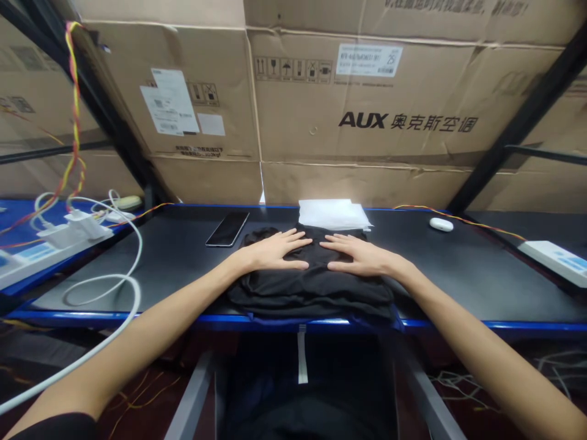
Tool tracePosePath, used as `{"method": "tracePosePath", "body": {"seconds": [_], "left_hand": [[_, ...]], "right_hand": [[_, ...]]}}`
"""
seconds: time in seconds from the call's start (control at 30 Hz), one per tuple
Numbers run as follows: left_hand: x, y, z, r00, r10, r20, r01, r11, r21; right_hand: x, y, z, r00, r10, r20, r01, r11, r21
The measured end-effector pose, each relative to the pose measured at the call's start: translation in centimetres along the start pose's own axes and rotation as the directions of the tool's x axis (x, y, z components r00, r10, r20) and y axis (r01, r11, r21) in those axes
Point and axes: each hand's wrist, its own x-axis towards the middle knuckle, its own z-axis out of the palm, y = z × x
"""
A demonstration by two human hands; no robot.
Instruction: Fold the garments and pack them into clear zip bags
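Observation:
Folded black fabric (316,290), perhaps a garment, lies at the front edge of the dark tabletop, with a bit of dark blue cloth under it. Flat on its left part rests my left hand (277,249), fingers stretched out and spread. My right hand (355,253) lies palm down on the right part, its fingers pointing inward toward the left hand. A small gap separates the two hands. Neither one grips anything. Just behind the fabric sit white paper sheets (332,214). To the left of it is a dark-screened phone (228,229).
A white earbud case (441,224) sits at the back right. Power strips (557,260) stand at both sides, and a white cable (135,287) loops across the left. Large cardboard boxes (298,122) wall off the back, between black shelf posts (518,122).

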Motion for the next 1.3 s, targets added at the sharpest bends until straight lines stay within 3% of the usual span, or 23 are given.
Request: {"method": "tracePosePath", "body": {"seconds": [1.3], "left_hand": [[0.06, 0.0, 0.06, 1.0, -0.006, 0.0, 0.006, 1.0, 0.002]], "right_hand": [[0.06, 0.3, 0.21, 0.999, -0.011, -0.032, 0.012, 1.0, 0.027]]}}
